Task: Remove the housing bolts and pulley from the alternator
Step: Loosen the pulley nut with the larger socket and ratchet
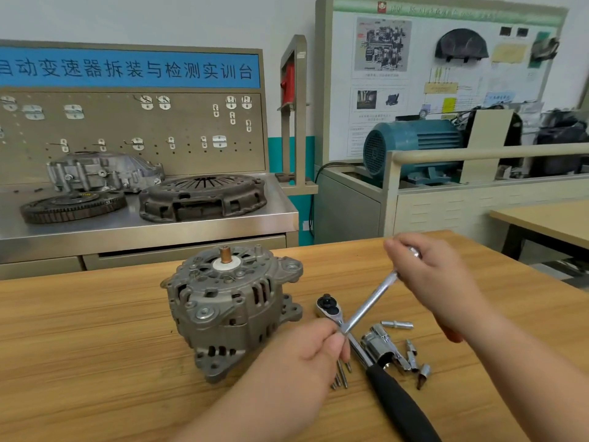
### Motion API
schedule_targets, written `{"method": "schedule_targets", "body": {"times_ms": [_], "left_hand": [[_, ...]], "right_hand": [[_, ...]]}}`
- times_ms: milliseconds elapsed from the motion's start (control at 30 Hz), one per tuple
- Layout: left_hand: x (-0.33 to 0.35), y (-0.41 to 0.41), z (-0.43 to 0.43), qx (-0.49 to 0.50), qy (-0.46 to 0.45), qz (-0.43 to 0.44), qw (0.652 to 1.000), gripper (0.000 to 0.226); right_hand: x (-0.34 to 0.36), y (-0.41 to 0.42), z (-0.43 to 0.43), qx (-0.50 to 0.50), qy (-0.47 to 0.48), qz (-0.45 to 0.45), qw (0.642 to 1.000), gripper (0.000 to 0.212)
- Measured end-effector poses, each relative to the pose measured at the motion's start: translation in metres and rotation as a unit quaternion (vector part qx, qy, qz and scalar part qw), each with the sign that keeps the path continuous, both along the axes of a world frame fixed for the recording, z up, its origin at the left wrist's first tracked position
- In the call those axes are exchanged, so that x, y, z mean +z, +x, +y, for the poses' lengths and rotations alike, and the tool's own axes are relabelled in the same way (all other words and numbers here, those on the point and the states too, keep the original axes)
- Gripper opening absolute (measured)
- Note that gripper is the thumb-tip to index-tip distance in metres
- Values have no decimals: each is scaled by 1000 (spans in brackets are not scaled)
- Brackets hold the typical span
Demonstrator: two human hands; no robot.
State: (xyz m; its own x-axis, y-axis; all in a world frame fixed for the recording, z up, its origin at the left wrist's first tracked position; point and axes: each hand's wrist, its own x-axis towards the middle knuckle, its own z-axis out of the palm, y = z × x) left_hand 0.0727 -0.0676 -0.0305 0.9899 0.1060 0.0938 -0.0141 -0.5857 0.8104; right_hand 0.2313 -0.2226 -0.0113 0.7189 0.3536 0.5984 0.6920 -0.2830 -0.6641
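My left hand point(306, 355) pinches the low end of a shiny metal bar point(369, 301), and my right hand point(436, 275) curls its fingers point(402, 247) round the top end. The alternator point(229, 304) stands on the wooden surface point(79, 330), just left of my left fingers. A ratchet point(329, 306) lies under the bar.

Matt cast-metal alternator point(232, 311); glossy chrome extension bar point(369, 303); smooth wood-grain table point(79, 330)

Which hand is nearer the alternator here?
Left. The left hand pinches the lower end of the extension bar just right of the alternator; the right hand holds its upper end, farther right.
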Motion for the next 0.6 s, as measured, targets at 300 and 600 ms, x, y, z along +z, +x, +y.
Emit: {"method": "schedule_targets", "body": {"times_ms": [300,600], "left_hand": [[13,16,-6,88,52,-117,988,36],[2,63,-43,23,20,-52,998,31]], "right_hand": [[15,25,-45,57,-22,190,980,39],[5,6,-39,251,19,423,871,45]]}}
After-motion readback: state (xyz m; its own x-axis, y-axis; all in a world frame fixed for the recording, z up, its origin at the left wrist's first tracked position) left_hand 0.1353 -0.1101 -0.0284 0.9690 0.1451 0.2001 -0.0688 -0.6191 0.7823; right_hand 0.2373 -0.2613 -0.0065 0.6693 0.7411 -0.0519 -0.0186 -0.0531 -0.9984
